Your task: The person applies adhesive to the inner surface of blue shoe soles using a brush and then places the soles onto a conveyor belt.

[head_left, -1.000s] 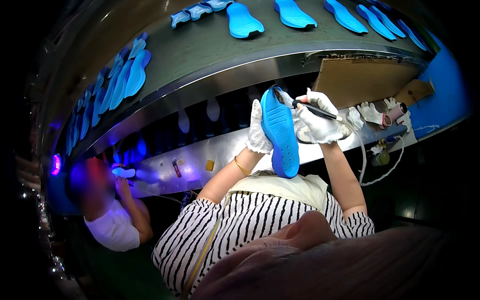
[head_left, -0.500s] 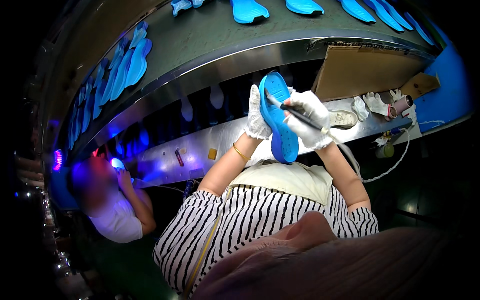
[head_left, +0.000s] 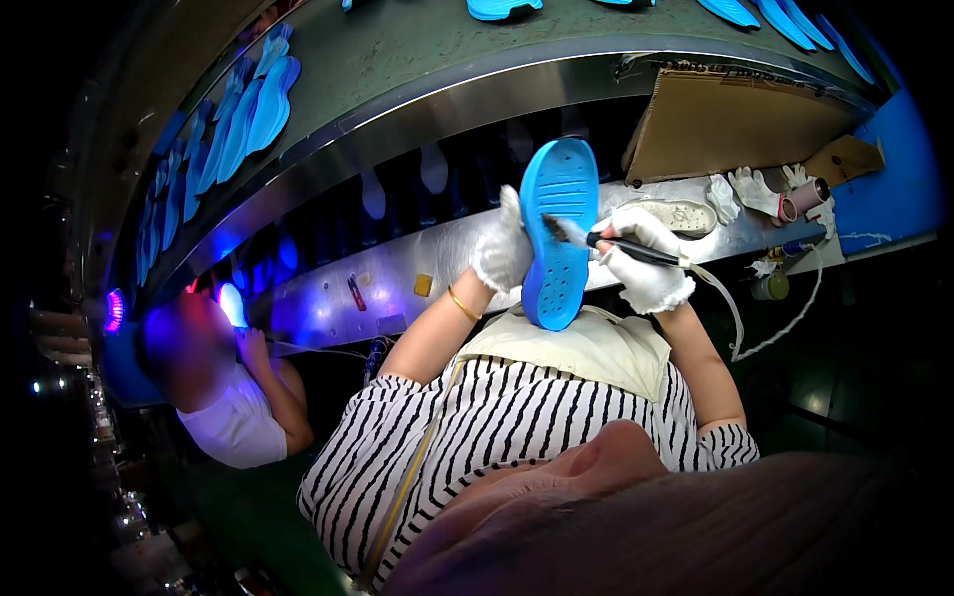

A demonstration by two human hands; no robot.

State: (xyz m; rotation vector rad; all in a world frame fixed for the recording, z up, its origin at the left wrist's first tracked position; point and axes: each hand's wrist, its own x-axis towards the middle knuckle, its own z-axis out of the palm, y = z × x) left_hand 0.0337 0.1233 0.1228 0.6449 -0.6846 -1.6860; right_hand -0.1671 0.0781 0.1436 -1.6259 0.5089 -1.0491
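Observation:
My left hand (head_left: pixel 500 250), in a white glove, grips the left edge of a blue shoe sole (head_left: pixel 558 230) and holds it upright in front of my chest, its dimpled face toward me. My right hand (head_left: pixel 641 260), also gloved, holds a dark-handled brush (head_left: pixel 608 239) whose bristles touch the middle of the sole. A gold bangle sits on my left wrist.
A curved steel bench edge (head_left: pixel 417 273) runs behind the sole. Above it a green conveyor (head_left: pixel 397 50) carries several blue soles (head_left: pixel 253 104). A cardboard sheet (head_left: pixel 735 124), spare white gloves (head_left: pixel 745 189) and a small jar (head_left: pixel 770 285) lie at the right. Another person (head_left: pixel 234 397) works at lower left.
The sole and both hands have shifted slightly left and down in the picture. The brush tip has moved from the sole's top edge down to its middle.

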